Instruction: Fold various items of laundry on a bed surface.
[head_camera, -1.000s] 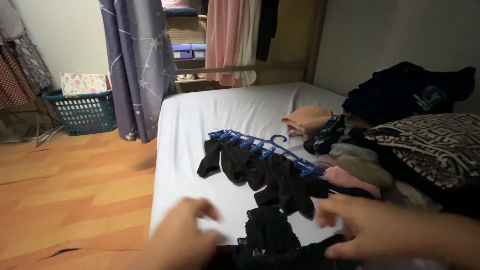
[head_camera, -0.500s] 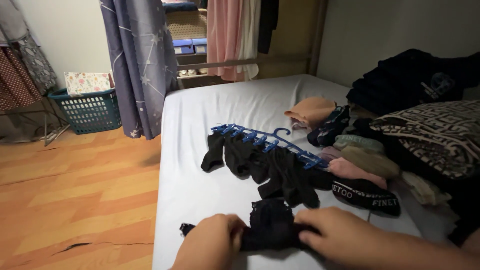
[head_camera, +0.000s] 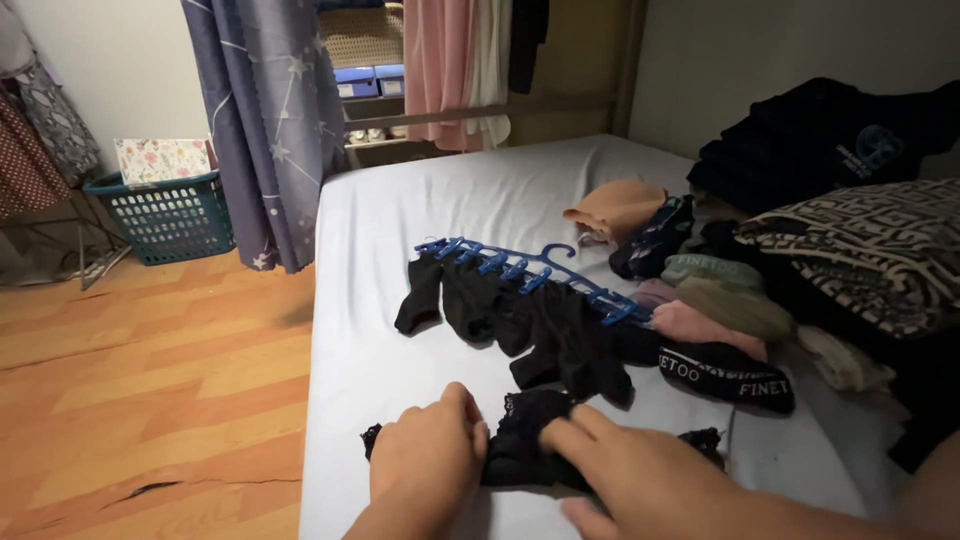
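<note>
A black lace garment lies on the white bed sheet near the front edge. My left hand presses on its left part with curled fingers. My right hand lies flat over its right part, fingers spread and pointing left. Just behind the garment lies a blue clip hanger with several black socks pinned to it.
Folded clothes and a patterned pillow are piled along the bed's right side. A teal laundry basket stands on the wooden floor at left, beside a star-printed curtain.
Both hands came down from above the bed onto the black lace garment and spread it sideways; its right end now shows past my right hand.
</note>
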